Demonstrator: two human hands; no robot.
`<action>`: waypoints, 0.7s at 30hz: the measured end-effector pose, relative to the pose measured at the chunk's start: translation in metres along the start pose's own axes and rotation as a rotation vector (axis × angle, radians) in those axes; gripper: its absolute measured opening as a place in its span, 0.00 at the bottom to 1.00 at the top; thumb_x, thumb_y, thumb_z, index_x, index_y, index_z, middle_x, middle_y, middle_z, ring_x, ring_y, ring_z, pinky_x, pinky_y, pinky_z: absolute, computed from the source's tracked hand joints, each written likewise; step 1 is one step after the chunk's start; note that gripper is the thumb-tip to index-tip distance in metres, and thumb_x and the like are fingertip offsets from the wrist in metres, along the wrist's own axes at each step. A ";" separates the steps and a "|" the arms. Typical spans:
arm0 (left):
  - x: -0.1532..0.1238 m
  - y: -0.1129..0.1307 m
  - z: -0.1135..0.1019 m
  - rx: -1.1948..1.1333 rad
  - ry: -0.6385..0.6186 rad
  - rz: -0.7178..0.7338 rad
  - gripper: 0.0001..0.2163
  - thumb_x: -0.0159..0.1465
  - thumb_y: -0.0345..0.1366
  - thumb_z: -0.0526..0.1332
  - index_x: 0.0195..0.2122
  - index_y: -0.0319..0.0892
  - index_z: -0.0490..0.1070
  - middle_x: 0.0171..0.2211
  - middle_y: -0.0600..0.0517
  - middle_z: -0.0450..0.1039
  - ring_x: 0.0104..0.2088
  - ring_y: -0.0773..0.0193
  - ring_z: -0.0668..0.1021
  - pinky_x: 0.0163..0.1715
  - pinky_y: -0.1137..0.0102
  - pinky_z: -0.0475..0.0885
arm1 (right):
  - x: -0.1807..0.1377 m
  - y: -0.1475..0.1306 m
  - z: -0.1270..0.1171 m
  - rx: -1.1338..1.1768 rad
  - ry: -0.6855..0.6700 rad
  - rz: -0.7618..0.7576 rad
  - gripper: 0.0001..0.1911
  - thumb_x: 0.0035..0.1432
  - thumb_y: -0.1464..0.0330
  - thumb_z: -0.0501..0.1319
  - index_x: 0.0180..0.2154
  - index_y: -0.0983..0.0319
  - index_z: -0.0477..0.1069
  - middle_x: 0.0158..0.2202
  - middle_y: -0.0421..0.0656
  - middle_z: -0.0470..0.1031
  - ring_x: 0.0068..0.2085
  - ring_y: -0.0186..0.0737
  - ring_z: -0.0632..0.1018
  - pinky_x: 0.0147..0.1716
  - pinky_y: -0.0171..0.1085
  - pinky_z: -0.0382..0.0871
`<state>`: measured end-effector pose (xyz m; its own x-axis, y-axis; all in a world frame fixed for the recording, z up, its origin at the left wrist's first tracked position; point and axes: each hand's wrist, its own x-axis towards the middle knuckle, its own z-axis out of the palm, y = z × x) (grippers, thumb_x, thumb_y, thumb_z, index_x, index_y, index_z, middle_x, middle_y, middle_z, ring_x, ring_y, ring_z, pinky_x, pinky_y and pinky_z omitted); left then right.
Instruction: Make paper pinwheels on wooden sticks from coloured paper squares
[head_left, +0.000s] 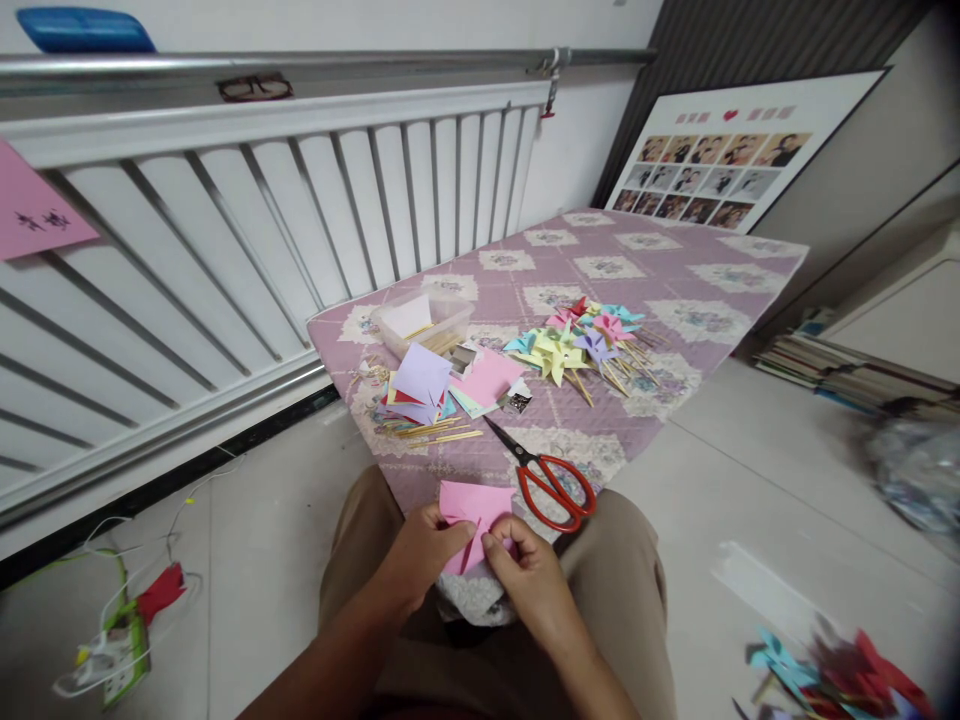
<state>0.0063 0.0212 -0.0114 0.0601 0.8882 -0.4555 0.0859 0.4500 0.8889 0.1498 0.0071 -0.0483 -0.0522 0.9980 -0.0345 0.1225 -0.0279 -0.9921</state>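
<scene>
Both hands hold a square of pink paper (474, 497) over the near corner of the table, in front of my lap. My left hand (429, 545) pinches its left side, and my right hand (529, 565) grips the right side close to the middle. Cut lines show near the thumbs. Just beyond the right hand lie scissors (553, 485) with red handles. Farther back sit stacked coloured paper squares (421, 376), a pink sheet (491, 375) and several thin wooden sticks (435, 432). A bunch of finished paper pinwheels (559, 352) on sticks rests to their right.
A clear plastic box (439, 318) with sticks stands near the white radiator (360, 190). The tablecloth (660, 290) is purple and floral. More pinwheels (787, 660) lie on the floor at right; a power strip (124, 655) with cables lies at left.
</scene>
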 end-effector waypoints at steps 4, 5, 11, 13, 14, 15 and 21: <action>0.000 0.002 0.000 -0.010 -0.004 0.017 0.06 0.50 0.37 0.61 0.22 0.40 0.69 0.19 0.56 0.65 0.21 0.68 0.63 0.23 0.72 0.58 | 0.000 0.000 0.001 -0.014 0.009 -0.009 0.15 0.55 0.60 0.59 0.21 0.58 0.59 0.21 0.33 0.54 0.24 0.34 0.58 0.24 0.34 0.53; 0.000 0.002 0.000 -0.015 -0.007 0.020 0.06 0.50 0.37 0.61 0.22 0.40 0.69 0.19 0.56 0.65 0.21 0.69 0.63 0.23 0.72 0.57 | 0.000 0.001 0.001 -0.019 0.013 -0.011 0.15 0.55 0.61 0.59 0.21 0.58 0.59 0.21 0.33 0.54 0.23 0.34 0.58 0.24 0.34 0.53; 0.001 -0.001 0.000 -0.010 -0.012 0.019 0.05 0.51 0.36 0.61 0.24 0.39 0.71 0.20 0.55 0.67 0.22 0.69 0.64 0.24 0.73 0.59 | 0.001 0.003 0.000 -0.064 0.031 -0.041 0.13 0.55 0.63 0.59 0.21 0.58 0.60 0.21 0.34 0.56 0.23 0.34 0.59 0.24 0.34 0.54; 0.001 -0.003 0.000 0.012 -0.001 0.024 0.06 0.52 0.36 0.61 0.24 0.39 0.72 0.21 0.55 0.68 0.22 0.68 0.65 0.24 0.73 0.59 | 0.002 0.003 0.000 -0.070 0.041 -0.057 0.13 0.54 0.63 0.59 0.21 0.58 0.60 0.21 0.34 0.57 0.23 0.34 0.59 0.24 0.34 0.54; 0.002 -0.004 0.000 0.018 -0.005 0.033 0.06 0.52 0.36 0.60 0.25 0.39 0.73 0.21 0.55 0.69 0.22 0.68 0.65 0.24 0.73 0.60 | 0.002 0.003 0.000 -0.072 0.047 -0.063 0.13 0.54 0.63 0.59 0.21 0.58 0.61 0.21 0.34 0.57 0.24 0.34 0.60 0.24 0.34 0.55; 0.002 -0.004 0.000 0.020 -0.011 0.044 0.06 0.52 0.36 0.60 0.26 0.40 0.74 0.22 0.54 0.70 0.22 0.67 0.66 0.24 0.73 0.60 | 0.002 0.002 0.001 -0.073 0.052 -0.069 0.13 0.54 0.63 0.59 0.21 0.58 0.61 0.21 0.34 0.57 0.24 0.34 0.60 0.24 0.34 0.55; 0.002 -0.005 -0.001 0.041 -0.029 0.060 0.07 0.53 0.35 0.60 0.27 0.40 0.76 0.23 0.54 0.71 0.23 0.66 0.67 0.25 0.72 0.61 | 0.002 0.002 0.002 -0.067 0.065 -0.077 0.14 0.54 0.64 0.59 0.20 0.58 0.60 0.21 0.34 0.57 0.24 0.34 0.60 0.24 0.34 0.55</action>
<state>0.0051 0.0208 -0.0170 0.0953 0.9103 -0.4029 0.1221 0.3910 0.9123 0.1480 0.0089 -0.0508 -0.0003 0.9986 0.0520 0.1864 0.0511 -0.9811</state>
